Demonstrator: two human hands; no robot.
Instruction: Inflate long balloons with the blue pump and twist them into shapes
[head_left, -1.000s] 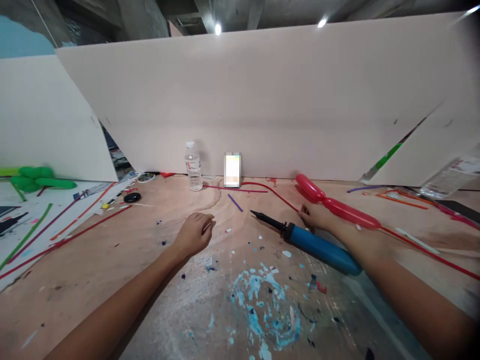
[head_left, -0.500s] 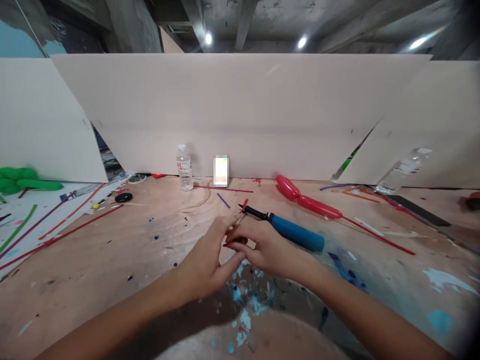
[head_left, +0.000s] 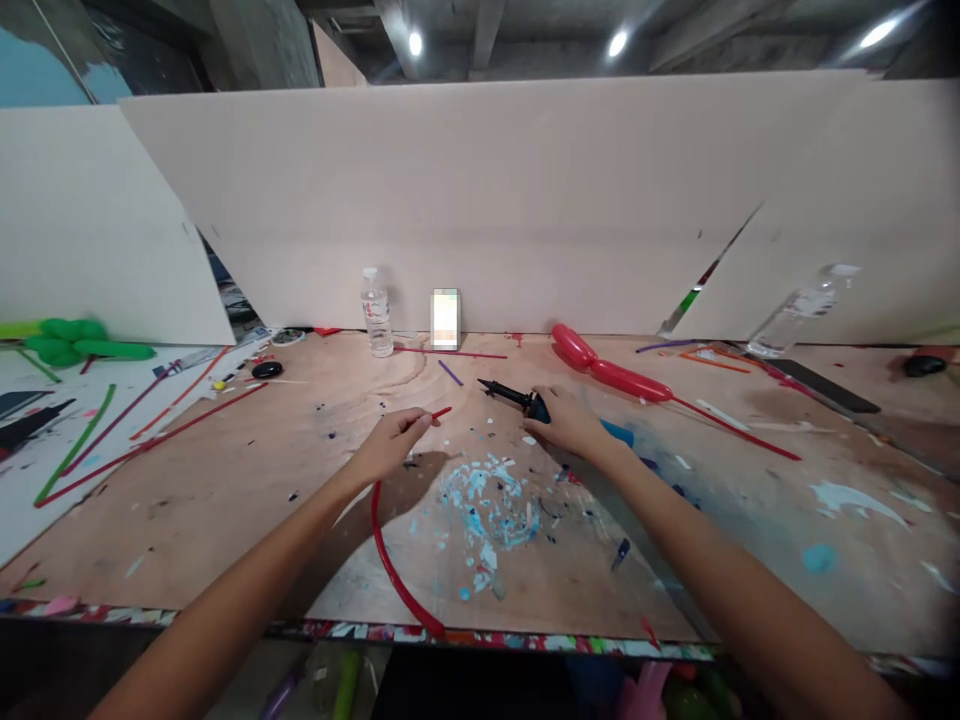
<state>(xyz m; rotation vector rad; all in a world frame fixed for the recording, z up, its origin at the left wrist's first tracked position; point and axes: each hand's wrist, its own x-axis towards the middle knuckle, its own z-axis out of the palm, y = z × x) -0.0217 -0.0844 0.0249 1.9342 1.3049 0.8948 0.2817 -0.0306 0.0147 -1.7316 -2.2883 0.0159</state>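
My left hand (head_left: pixel 391 440) pinches a long uninflated red balloon (head_left: pixel 390 565) near one end, which sticks out past the fingertips. The rest of it hangs below the hand and curves toward the table's front edge. My right hand (head_left: pixel 570 425) is wrapped round the blue balloon pump (head_left: pixel 619 432) near its black front part, whose nozzle points left toward my left hand. Most of the pump's blue barrel is hidden under the right hand. Behind the pump lies a partly inflated red balloon (head_left: pixel 630 380), twisted into two segments with a thin uninflated tail.
A water bottle (head_left: pixel 376 312) and a phone-like bright screen (head_left: pixel 445 320) stand by the white board (head_left: pixel 480 210). Another bottle (head_left: pixel 802 312) leans at the right. Uninflated balloons and a green balloon shape (head_left: pixel 75 343) lie at the left. Dried blue paint (head_left: pixel 495 510) spots the table.
My hands have moved apart. My right hand has gone right and taken hold of the pump; my left hand has drawn left with the red balloon, now hanging in view. The view has shifted slightly.
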